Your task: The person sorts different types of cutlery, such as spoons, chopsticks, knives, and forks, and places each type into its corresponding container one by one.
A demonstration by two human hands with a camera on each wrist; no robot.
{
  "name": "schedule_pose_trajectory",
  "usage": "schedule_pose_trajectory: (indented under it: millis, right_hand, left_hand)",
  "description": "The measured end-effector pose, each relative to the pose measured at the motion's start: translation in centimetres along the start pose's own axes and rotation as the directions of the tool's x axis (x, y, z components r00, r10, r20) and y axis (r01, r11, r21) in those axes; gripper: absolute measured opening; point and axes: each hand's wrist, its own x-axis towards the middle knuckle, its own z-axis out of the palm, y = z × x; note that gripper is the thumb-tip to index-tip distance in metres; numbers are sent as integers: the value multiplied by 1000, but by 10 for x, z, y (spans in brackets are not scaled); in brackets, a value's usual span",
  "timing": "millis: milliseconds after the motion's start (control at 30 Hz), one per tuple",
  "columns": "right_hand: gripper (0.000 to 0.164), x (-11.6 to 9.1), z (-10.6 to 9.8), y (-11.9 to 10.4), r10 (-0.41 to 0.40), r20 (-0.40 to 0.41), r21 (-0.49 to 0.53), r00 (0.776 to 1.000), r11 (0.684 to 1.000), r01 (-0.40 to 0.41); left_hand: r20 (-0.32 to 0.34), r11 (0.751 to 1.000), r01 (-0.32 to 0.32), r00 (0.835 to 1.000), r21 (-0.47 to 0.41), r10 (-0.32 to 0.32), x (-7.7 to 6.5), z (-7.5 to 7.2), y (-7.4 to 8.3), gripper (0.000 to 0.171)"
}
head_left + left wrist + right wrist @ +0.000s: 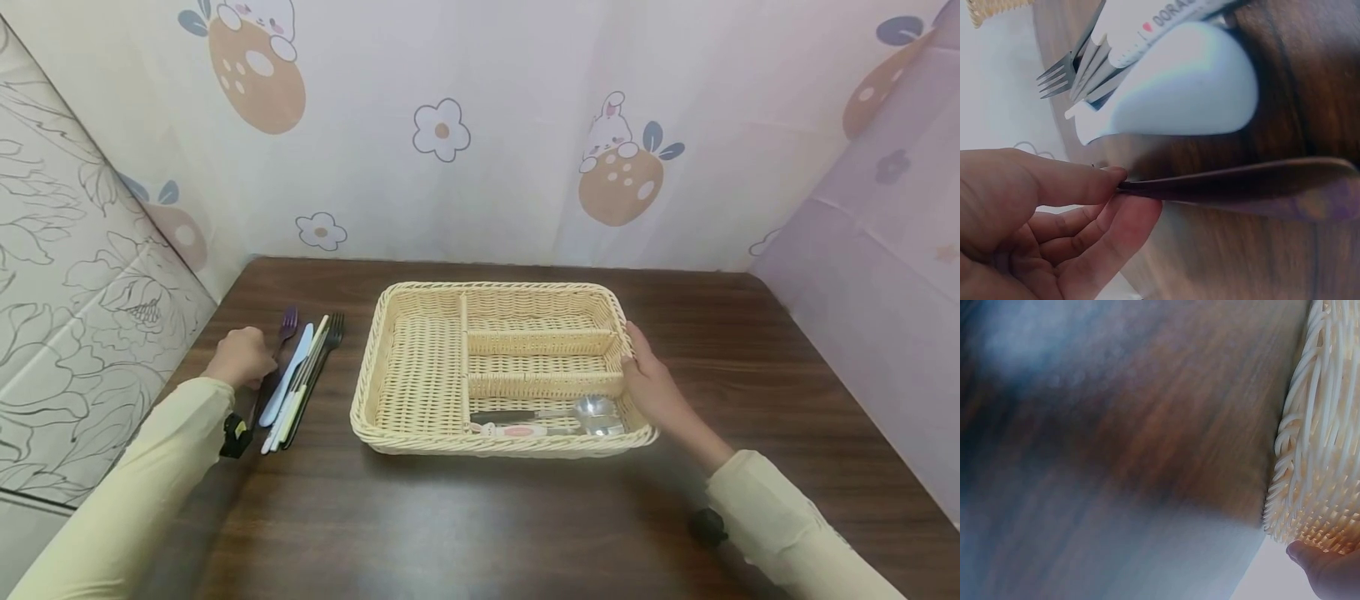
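At the table's left side my left hand (242,358) pinches a purple fork (288,325) at its slim middle, as the left wrist view shows, with the thumb and fingertip meeting on it. The fork's dark purple handle (1247,190) points away from the fingers. Beside it lie a light blue knife (289,375), a black fork (335,330) and several slender utensils with pale handles. My right hand (655,385) grips the right rim of a cream wicker basket (420,445). Two spoons (596,407) lie in the basket's front right compartment, bowls to the right.
A low divider (540,340) and a second one split the basket's right half into three compartments; one larger compartment lies at left. The dark wooden table (450,517) meets a patterned curtain (510,200) at the back, with panels on both sides.
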Motion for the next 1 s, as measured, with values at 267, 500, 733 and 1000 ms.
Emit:
schedule_pose_trajectory:
  millis: [267, 500, 733, 1000]
  right_hand:
    - [57, 1, 0, 0, 4, 3, 5, 1000, 1000, -4]
    - [57, 1, 0, 0, 8, 6, 3, 1000, 1000, -8]
    - [57, 1, 0, -1, 6, 14, 13, 1000, 1000, -6]
    - [57, 0, 0, -1, 10, 23, 24, 1000, 1000, -11]
  left_hand:
    - [-45, 997, -67, 997, 31, 68, -7, -10, 6, 34]
    - [-79, 988, -155, 985, 18, 156, -12, -24, 28, 41]
    - [-98, 969, -236, 965, 79, 243, -16, -34, 60, 36]
    - [-54, 967, -243, 967, 73, 247, -21, -28, 101, 41]
